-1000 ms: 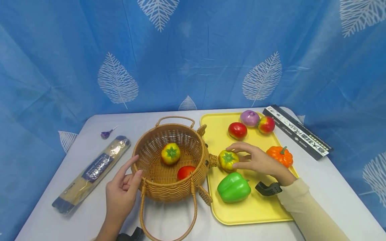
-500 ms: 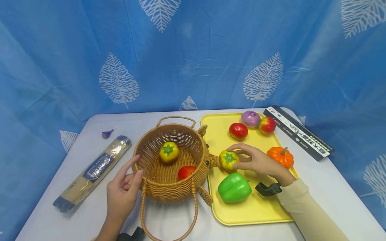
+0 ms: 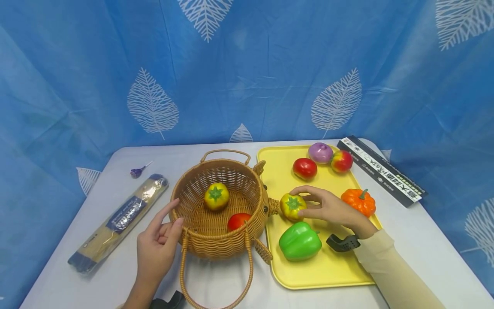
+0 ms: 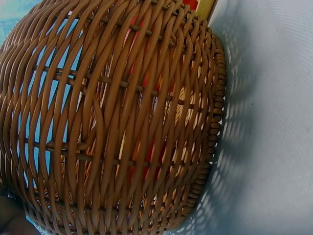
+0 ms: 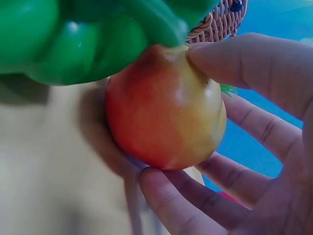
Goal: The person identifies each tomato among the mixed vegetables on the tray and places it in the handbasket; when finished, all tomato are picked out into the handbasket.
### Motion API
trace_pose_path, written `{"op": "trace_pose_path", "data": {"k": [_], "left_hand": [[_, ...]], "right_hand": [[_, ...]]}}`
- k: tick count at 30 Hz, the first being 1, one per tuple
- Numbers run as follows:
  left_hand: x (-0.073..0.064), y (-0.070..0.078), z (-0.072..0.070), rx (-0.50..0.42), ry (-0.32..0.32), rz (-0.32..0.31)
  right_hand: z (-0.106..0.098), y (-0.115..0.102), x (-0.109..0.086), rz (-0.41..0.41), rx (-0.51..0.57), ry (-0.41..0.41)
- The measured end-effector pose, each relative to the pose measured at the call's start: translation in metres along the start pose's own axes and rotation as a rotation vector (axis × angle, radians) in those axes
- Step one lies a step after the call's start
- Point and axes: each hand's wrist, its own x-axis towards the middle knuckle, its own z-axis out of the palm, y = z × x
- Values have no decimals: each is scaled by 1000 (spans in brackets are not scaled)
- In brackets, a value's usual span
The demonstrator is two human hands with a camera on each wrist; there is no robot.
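Observation:
A round wicker basket [image 3: 216, 246] with animal-like trim and two loop handles stands mid-table. Inside lie a yellow toy fruit [image 3: 216, 196] with a green star-shaped top and a partly hidden red one [image 3: 238, 221]. At its left rim my left hand [image 3: 156, 246] rests, index finger and thumb touching the weave with a gap between them. My right hand [image 3: 328, 206] pinches a second yellow toy fruit [image 3: 292, 207] between thumb and fingers, by the basket's snout. The right wrist view shows this fruit's red-orange underside [image 5: 156, 112], with a green toy bell pepper [image 3: 300, 241] beside it.
A yellow tray [image 3: 328, 274] bears a red fruit [image 3: 305, 168], a purple onion [image 3: 320, 152], a red-yellow fruit [image 3: 341, 161] and an orange pumpkin [image 3: 356, 201]. A pasta box [image 3: 380, 169] lies right, a noodle pack [image 3: 119, 221] left, near a wrapped lollipop [image 3: 136, 172].
The yellow fruit inside the basket has rolled slightly to the left and back, then come to rest. Both hands stay almost where they were, with the right still holding its fruit.

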Motion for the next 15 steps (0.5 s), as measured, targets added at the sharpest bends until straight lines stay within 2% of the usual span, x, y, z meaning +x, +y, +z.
{"op": "trace_pose_path", "data": {"k": [15], "left_hand": [[1,3,0,-7,2,18]], "right_hand": [[0,1,0,-14,-4,14]]}}
